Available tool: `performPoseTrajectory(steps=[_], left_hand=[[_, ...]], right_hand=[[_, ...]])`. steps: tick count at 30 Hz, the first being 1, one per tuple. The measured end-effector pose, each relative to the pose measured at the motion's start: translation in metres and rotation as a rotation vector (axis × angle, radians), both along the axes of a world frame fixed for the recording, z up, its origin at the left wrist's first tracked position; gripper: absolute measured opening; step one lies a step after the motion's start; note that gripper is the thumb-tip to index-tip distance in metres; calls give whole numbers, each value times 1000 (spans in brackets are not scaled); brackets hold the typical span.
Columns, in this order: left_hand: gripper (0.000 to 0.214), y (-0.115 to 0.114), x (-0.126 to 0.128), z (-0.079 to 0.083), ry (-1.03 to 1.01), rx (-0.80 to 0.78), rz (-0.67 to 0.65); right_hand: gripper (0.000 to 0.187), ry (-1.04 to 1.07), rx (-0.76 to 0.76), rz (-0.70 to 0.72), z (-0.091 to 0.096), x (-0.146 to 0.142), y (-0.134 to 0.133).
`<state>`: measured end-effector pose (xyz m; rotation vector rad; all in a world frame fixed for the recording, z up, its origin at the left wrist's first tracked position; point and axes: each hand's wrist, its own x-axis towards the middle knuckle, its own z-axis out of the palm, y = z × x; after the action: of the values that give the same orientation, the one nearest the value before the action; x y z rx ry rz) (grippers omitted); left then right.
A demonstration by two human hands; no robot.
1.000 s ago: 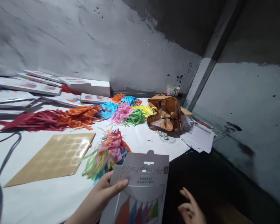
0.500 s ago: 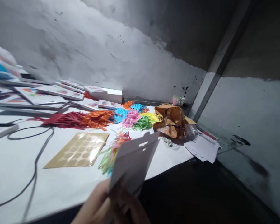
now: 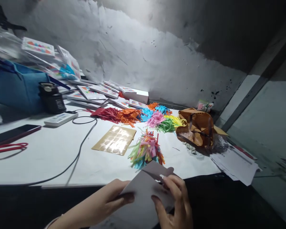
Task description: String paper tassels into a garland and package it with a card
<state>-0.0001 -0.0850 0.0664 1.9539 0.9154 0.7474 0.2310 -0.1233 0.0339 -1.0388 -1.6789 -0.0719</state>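
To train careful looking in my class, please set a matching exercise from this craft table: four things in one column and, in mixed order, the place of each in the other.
Things
1. grey card
2. gold sticker sheet
3. brown bag
4. blue bag

Places
A. far left of the white table
B. right end of the row of coloured tassels
C. held in the left hand and right hand
D. flat on the table, left of the mixed-colour tassel bundle

Pairs: 1-C, 2-D, 3-B, 4-A
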Motion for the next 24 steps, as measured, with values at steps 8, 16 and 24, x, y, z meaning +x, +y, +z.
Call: performPoseTrajectory(steps=[8, 16, 24], left_hand=[[58, 6, 9, -50, -191, 45, -9], [64, -14, 16, -58, -98, 432, 79], [72, -13, 28, -66, 154, 765, 357]], right_hand=[[5, -6, -990, 512, 47, 13, 21], [2, -101, -1070, 543, 55, 9, 26], [17, -208, -731, 389, 56, 7, 23]])
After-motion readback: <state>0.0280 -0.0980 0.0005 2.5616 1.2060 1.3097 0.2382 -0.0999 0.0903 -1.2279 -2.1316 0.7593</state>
